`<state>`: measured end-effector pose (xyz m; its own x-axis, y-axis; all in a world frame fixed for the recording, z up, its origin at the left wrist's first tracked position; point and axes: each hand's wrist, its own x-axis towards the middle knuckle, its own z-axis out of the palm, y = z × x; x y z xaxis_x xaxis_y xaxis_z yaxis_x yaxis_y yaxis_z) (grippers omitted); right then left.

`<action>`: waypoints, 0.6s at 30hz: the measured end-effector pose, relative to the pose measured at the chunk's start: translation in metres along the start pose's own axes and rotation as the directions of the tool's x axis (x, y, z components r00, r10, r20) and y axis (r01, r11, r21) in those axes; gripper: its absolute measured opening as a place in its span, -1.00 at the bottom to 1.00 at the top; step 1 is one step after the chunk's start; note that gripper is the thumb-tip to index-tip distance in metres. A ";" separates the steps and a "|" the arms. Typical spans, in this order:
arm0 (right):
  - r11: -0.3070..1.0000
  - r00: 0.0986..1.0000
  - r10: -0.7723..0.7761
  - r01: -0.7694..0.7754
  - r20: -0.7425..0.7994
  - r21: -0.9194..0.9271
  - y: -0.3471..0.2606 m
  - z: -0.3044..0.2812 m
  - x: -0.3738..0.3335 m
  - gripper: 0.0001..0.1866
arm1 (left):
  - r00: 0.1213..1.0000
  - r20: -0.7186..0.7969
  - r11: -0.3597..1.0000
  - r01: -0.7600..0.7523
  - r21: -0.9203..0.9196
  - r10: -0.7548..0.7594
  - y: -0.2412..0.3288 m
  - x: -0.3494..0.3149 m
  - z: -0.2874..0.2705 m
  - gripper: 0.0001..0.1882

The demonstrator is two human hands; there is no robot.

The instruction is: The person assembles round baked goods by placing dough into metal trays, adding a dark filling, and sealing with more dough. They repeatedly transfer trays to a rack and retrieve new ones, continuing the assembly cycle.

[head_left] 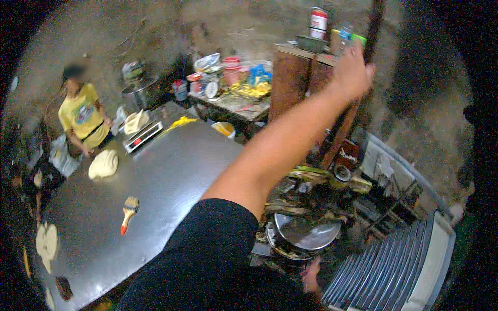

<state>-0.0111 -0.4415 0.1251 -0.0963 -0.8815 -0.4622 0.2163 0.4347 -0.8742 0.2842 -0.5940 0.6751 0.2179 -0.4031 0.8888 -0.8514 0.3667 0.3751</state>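
Observation:
My left arm, in a black sleeve, stretches up to the right across the view. At its end my left hand (pixel 355 72) reaches toward the top of a brown wooden cabinet (pixel 291 78). Its fingers point upward with the thumb apart, beside a clear plastic bottle (pixel 344 36) and a green item (pixel 359 39); contact with either is unclear. Low on the right, my right hand (pixel 311 276) shows only partly, beneath a round metal pot (pixel 306 233). Blur and shadow hide its fingers.
On the metal table (pixel 171 171) lie a brush (pixel 128 213), dough (pixel 104 165) and a scale (pixel 144 137). A person (pixel 85 114) in yellow stands at its far left. A fire extinguisher (pixel 318 23) tops the cabinet; a slatted metal rack (pixel 384 264) stands lower right.

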 end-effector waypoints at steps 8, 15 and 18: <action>0.719 0.860 0.468 -0.505 0.204 0.477 0.084 0.013 -0.013 -0.13 | 0.974 -0.091 0.863 0.138 -0.487 -0.207 -0.001 -0.190 -0.079 -0.63; 0.842 0.899 0.434 -0.428 0.059 0.329 0.068 -0.056 -0.007 0.05 | 0.457 -0.112 0.455 0.889 0.041 -0.882 -0.047 -0.520 -0.108 -0.62; 0.863 0.850 0.449 -0.493 0.276 0.113 0.050 -0.102 0.018 -0.09 | -0.242 0.295 -0.228 0.970 0.082 -0.924 -0.054 -0.649 -0.091 -0.31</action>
<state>-0.1010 -0.4167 0.0580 0.2835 -0.6047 -0.7443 0.3442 0.7886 -0.5096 0.2322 -0.2763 0.1022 0.5935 -0.4885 -0.6397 0.3666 -0.5435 0.7551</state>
